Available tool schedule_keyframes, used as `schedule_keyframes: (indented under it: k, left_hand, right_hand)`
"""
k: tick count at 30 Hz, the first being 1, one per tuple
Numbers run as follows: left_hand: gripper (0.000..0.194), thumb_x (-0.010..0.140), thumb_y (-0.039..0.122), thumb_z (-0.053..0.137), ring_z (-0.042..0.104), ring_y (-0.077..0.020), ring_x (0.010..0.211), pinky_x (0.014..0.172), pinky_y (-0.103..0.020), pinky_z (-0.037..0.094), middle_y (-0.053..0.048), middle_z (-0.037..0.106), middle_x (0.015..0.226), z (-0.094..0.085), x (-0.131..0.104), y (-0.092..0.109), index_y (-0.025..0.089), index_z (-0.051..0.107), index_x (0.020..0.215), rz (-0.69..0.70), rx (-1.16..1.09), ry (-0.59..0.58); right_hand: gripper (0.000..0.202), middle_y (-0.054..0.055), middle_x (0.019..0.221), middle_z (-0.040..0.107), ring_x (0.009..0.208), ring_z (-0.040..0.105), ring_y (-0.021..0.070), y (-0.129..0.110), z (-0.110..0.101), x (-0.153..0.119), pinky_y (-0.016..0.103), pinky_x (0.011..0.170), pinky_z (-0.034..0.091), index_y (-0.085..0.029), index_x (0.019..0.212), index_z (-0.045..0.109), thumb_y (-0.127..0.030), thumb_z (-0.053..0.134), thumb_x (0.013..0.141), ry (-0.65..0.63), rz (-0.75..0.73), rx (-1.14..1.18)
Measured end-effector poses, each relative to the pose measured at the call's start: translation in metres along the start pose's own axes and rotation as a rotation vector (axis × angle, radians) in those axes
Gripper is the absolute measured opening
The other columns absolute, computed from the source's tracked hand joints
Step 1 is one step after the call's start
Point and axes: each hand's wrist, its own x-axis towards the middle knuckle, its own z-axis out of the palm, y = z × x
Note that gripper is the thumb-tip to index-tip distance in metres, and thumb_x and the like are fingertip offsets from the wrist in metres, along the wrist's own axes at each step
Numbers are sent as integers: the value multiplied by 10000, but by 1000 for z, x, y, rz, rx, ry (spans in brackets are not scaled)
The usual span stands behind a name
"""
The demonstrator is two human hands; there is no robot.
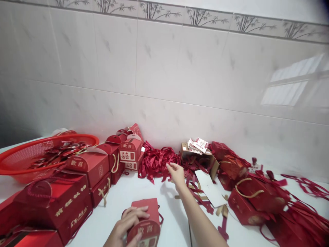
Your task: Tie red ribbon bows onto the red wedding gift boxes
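Observation:
A red gift box (146,219) with gold lettering stands at the front edge of my view, a dark red cord loop at its side. My left hand (130,223) grips it from the left, fingers over its top. Farther forward, my right hand (177,174) reaches to the right edge of a heap of dark red ribbons (156,159). Its fingertips are drawn together against the ribbons; whether a strand is between them is hidden. Right of that hand, an open cardboard box (199,157) holds dark red strips, with printed cards (197,145) on top.
Stacked red boxes (88,168) and a red plastic basket (15,156) of small wrapped packets line the left. More red boxes (248,199) with cord handles and ribbons crowd the right. A white card (209,188) lies among dark red and gold strips. A tiled wall (164,79) bounds the back.

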Motion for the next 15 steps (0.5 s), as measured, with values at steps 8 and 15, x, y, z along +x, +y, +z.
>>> schedule_keyframes:
  k: [8, 15]
  left_hand:
    - [370, 850, 292, 523, 397, -300, 1286, 1021, -472, 374, -112, 486, 1367, 20, 1, 30, 259, 499, 1218, 98, 211, -51]
    - [203, 853, 349, 529, 569, -261, 988, 888, -399, 443, -93, 654, 1004, 56, -27, 130, 235, 603, 1004, 152, 80, -158]
  right_hand:
    - [315, 30, 830, 700, 710, 617, 142, -88, -73, -108, 257, 662, 500, -197, 913, 690, -410, 736, 686, -112, -19, 250]
    - [162, 13, 684, 664, 626, 579, 130, -99, -80, -231, 252, 629, 478, -188, 783, 707, -336, 734, 723, -126, 34, 321]
